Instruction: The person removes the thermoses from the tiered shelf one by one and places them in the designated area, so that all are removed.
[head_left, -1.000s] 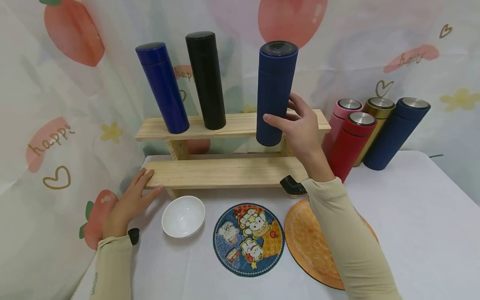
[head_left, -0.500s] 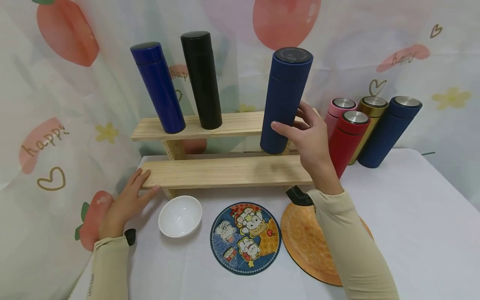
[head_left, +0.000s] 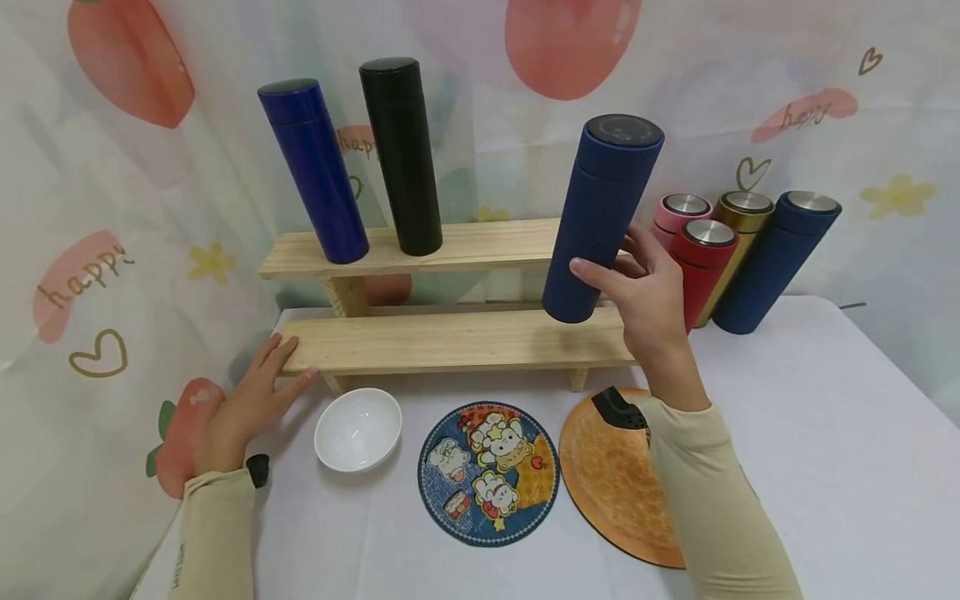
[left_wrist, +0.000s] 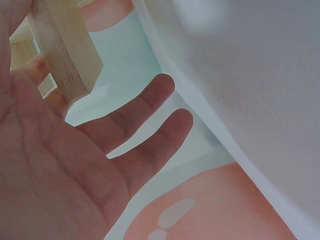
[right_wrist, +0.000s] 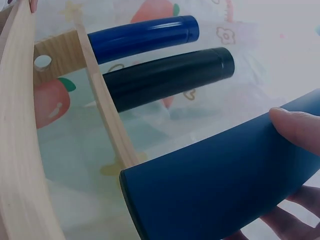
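In the head view my right hand [head_left: 651, 296] grips a dark blue thermos bottle [head_left: 600, 217] by its lower part, thumb in front and fingers behind. The bottle is tilted and held up in front of the upper shelf [head_left: 495, 243]. In the right wrist view the same bottle [right_wrist: 215, 175] fills the lower right, with the thumb across its side. My left hand [head_left: 251, 408] rests at the left end of the lower shelf [head_left: 450, 342], thumb spread from the fingers. Two straight fingers [left_wrist: 150, 145] stick out past the wooden end in the left wrist view.
A glossy blue bottle [head_left: 315, 171] and a black bottle [head_left: 402, 158] stand on the upper shelf. At right are pink [head_left: 678, 215], red [head_left: 701, 267], gold [head_left: 742, 218] and blue [head_left: 776, 262] bottles. A white bowl [head_left: 358, 429], cartoon mat [head_left: 487, 475] and orange mat [head_left: 615, 483] lie in front.
My right hand has carried the dark blue bottle right, down and toward me, away from the upper shelf. The left hand stays at the shelf end; the head view has shifted slightly.
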